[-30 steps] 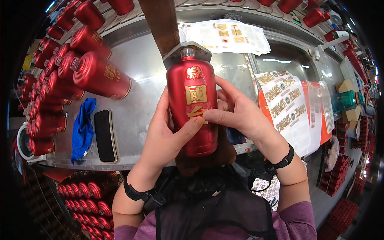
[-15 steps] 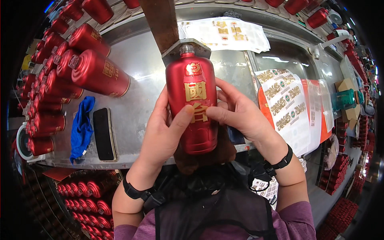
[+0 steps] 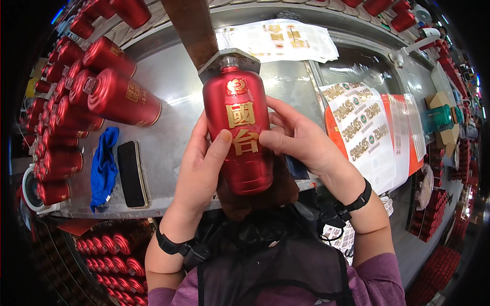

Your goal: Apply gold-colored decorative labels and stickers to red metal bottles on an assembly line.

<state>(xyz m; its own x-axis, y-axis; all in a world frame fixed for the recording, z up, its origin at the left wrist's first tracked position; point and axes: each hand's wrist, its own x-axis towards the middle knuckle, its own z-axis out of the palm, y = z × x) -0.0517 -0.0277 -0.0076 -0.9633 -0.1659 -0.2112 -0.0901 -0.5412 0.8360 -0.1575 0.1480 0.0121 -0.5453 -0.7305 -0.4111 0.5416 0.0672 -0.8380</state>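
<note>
Fingers [image 3: 224, 145] of both hands pressed on red bottle [image 3: 240, 132], matte, gold characters, round emblem, clear neck

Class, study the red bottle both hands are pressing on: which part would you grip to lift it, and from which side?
Grip the red bottle around its wide lower body, from the near end by the person. It lies with its narrow neck pointing away against a metal bracket, and the left hand and right hand already flank that body.
</note>
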